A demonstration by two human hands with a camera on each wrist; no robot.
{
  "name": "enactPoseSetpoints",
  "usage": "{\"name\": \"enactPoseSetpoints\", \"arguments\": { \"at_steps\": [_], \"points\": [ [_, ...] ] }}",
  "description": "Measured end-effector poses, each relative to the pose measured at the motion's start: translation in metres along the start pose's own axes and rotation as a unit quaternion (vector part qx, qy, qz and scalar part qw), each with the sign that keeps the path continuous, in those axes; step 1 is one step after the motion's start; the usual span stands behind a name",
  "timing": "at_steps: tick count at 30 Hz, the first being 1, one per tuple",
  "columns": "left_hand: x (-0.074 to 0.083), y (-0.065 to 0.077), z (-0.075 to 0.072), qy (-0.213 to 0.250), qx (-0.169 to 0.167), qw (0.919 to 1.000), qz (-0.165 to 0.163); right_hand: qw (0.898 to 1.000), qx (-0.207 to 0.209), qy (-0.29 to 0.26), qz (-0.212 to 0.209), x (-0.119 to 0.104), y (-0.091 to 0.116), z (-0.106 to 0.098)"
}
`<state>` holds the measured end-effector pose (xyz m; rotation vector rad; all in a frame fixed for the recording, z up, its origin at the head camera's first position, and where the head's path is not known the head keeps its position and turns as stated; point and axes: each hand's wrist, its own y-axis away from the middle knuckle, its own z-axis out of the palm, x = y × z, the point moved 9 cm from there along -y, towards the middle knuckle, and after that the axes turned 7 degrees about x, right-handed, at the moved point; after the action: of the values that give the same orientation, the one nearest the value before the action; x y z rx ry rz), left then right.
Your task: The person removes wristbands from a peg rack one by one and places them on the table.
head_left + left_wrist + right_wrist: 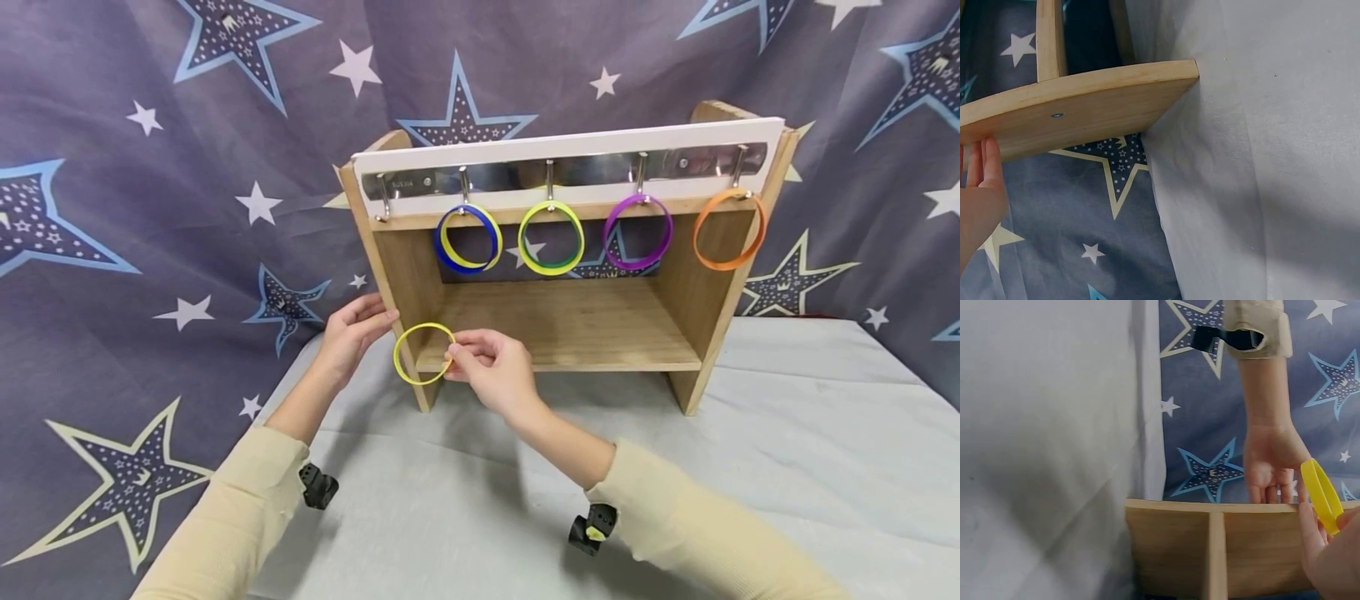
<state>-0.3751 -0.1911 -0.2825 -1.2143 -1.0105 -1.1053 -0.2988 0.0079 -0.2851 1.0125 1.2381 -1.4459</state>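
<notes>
My right hand (pixel 495 371) pinches a thin yellow ring (pixel 1321 494) at its right side, between thumb and fingers. In the head view the ring stands upright before the lower left front of a wooden shelf unit (pixel 570 321), below the leftmost metal hook (pixel 384 198). My left hand (pixel 351 340) rests its fairly straight fingertips against the outer face of the left side panel (pixel 1097 119). Other hooks bear a blue ring (pixel 455 264) with a yellow one, a yellow ring (pixel 550 271) with green inside, a purple ring (pixel 633 265) and an orange ring (pixel 723 265).
The hooks sit on a metal strip (pixel 502 183) across a white board (pixel 570 137) at the unit's top. Below stands a grey-white cloth-covered table (pixel 817 433). A dark star-patterned curtain (pixel 247 208) hangs behind and to the left.
</notes>
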Motion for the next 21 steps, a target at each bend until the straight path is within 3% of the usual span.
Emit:
{"name": "enactPoseSetpoints", "arguments": {
  "at_steps": [21],
  "points": [
    [0.0, 0.0, 0.001, 0.03, -0.008, 0.9994, 0.013, 0.996, -0.026, 0.037, 0.081, 0.061, 0.015, 0.005]
  ]
}}
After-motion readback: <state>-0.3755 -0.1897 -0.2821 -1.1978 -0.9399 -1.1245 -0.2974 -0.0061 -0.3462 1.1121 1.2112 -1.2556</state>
